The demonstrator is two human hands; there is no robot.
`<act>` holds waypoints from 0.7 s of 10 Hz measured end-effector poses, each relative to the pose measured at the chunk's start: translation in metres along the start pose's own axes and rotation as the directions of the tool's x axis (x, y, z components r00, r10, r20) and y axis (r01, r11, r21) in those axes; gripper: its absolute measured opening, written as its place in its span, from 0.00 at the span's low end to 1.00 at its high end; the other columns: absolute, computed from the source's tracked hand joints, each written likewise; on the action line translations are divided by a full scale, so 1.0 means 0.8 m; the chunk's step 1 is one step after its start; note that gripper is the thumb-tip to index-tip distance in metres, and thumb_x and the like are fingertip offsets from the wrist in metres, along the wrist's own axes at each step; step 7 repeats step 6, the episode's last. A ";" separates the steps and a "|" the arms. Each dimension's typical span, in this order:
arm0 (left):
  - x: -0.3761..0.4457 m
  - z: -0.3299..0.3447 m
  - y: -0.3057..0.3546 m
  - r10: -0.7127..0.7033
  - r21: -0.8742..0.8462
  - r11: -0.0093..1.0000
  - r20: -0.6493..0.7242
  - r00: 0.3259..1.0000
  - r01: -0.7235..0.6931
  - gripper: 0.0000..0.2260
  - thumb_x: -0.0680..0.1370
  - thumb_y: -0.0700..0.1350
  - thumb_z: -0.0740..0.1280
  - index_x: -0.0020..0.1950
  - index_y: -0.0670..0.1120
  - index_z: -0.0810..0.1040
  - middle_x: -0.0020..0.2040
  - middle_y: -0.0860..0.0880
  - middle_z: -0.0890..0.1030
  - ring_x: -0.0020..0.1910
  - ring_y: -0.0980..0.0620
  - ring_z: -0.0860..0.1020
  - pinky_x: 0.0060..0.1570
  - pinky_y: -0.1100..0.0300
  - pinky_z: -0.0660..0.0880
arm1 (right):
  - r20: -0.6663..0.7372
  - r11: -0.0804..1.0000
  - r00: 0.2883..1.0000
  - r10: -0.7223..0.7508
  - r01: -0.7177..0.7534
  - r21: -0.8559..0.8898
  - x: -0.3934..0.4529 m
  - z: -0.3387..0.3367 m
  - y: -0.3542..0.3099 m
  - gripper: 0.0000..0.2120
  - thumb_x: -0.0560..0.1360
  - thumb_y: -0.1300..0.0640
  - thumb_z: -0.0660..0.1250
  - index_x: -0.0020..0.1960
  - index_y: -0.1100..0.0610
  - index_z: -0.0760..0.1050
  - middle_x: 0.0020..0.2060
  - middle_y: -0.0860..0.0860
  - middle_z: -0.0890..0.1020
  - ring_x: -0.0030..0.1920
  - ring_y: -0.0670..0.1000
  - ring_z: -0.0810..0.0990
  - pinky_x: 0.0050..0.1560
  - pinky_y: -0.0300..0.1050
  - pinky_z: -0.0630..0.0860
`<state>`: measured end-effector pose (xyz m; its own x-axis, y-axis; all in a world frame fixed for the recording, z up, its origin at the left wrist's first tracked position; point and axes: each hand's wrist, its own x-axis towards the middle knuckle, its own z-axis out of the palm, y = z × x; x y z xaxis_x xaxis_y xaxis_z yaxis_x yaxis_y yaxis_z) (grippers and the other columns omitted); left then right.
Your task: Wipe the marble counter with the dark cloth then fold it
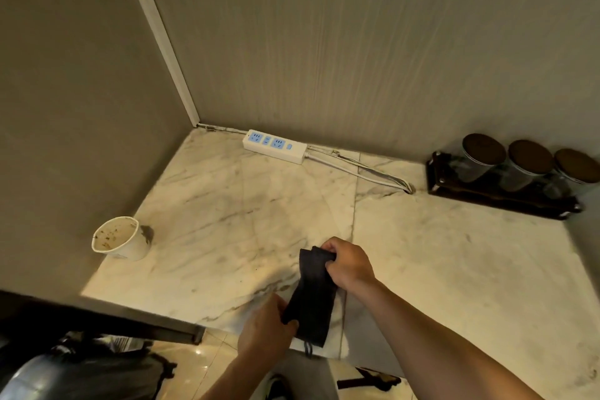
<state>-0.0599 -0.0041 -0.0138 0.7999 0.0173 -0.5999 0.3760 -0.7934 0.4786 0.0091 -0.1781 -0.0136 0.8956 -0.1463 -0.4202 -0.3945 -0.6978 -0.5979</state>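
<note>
The dark cloth [313, 297] is folded into a long narrow strip, stretched over the front edge of the white marble counter [246, 204]. My right hand [349, 261] pinches its far end. My left hand [264, 328] grips its near end by the counter's front edge. A short loop hangs from the near end of the cloth. Both hands hold the strip between them, just above the marble.
A used paper cup [118, 239] lies tipped at the counter's left edge. A white power strip [276, 146] with cables sits along the back wall. A dark rack with three lidded jars [506, 172] stands at the back right. Walls close off the left and back.
</note>
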 end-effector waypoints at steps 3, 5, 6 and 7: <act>-0.003 -0.003 -0.003 0.085 0.141 0.987 -0.013 0.996 -0.082 0.11 0.74 0.55 0.66 0.51 0.53 0.69 0.46 0.56 0.77 0.44 0.55 0.75 0.43 0.61 0.72 | -0.014 0.992 1.000 -0.026 0.024 -0.128 0.005 0.008 0.002 0.18 0.69 0.65 0.60 0.55 0.50 0.76 0.53 0.49 0.79 0.52 0.52 0.77 0.49 0.42 0.73; -0.006 -0.013 0.016 0.137 0.199 0.972 -0.064 0.988 -0.122 0.12 0.75 0.60 0.63 0.49 0.54 0.68 0.46 0.56 0.73 0.41 0.57 0.72 0.36 0.63 0.66 | -0.085 0.994 0.995 -0.044 0.035 -0.103 -0.007 -0.003 0.011 0.17 0.74 0.59 0.61 0.63 0.51 0.72 0.59 0.50 0.77 0.58 0.50 0.76 0.58 0.43 0.72; 0.002 -0.023 0.033 0.263 0.286 0.936 -0.175 0.949 -0.207 0.13 0.77 0.60 0.57 0.51 0.52 0.70 0.47 0.54 0.72 0.44 0.54 0.74 0.39 0.61 0.67 | -0.216 0.990 0.969 -0.123 0.106 -0.091 -0.020 -0.025 0.015 0.17 0.76 0.56 0.61 0.65 0.52 0.71 0.62 0.51 0.75 0.60 0.50 0.75 0.59 0.40 0.69; 0.002 -0.023 0.033 0.263 0.286 0.936 -0.175 0.949 -0.207 0.13 0.77 0.60 0.57 0.51 0.52 0.70 0.47 0.54 0.72 0.44 0.54 0.74 0.39 0.61 0.67 | -0.216 0.990 0.969 -0.123 0.106 -0.091 -0.020 -0.025 0.015 0.17 0.76 0.56 0.61 0.65 0.52 0.71 0.62 0.51 0.75 0.60 0.50 0.75 0.59 0.40 0.69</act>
